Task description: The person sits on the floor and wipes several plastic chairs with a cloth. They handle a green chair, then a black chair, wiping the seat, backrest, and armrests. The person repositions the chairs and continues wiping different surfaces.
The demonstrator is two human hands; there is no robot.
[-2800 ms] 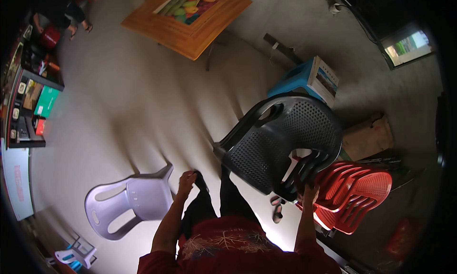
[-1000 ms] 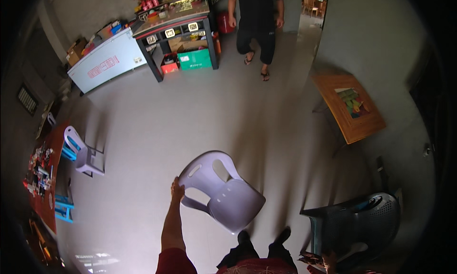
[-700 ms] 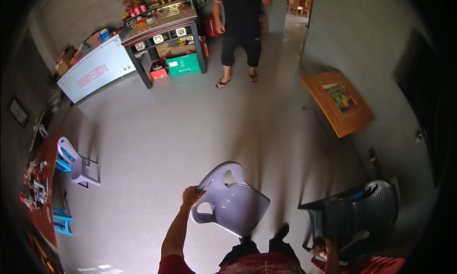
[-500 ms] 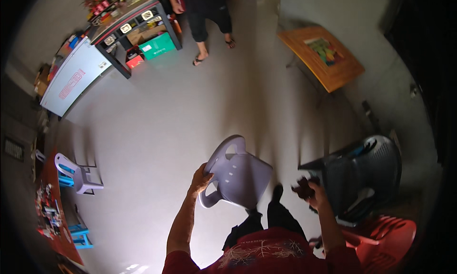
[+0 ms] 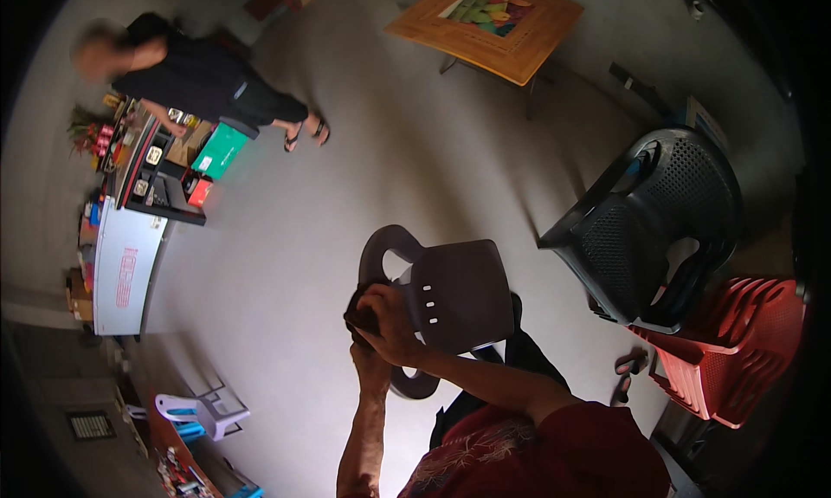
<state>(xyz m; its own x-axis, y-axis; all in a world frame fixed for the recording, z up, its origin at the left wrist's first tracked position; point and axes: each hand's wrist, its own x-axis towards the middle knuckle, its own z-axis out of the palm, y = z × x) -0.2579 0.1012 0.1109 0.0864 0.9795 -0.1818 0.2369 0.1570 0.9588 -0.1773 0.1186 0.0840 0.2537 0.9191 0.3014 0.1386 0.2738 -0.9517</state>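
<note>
A grey-purple plastic chair (image 5: 467, 290) with slots near its backrest is in front of my body. My left hand (image 5: 370, 366) is closed at the outer edge of its backrest, partly hidden behind my right hand. Reaching across from the right, my right hand (image 5: 391, 325) presses a dark crumpled cloth (image 5: 357, 307) against the top of the backrest. The fingers of that hand are bent over the cloth.
On the right stand a black perforated plastic chair (image 5: 615, 238) and stacked red chairs (image 5: 736, 351), with slippers (image 5: 625, 372) beside them. A wooden table (image 5: 528, 56) is beyond. Far left are a person in dark clothes (image 5: 208, 82), a white freezer (image 5: 125, 268) and a light purple chair (image 5: 208, 411).
My right hand has come across from the right side to the chair's backrest with the cloth. The chair has turned slightly. The view has swung right, and the other person has walked left.
</note>
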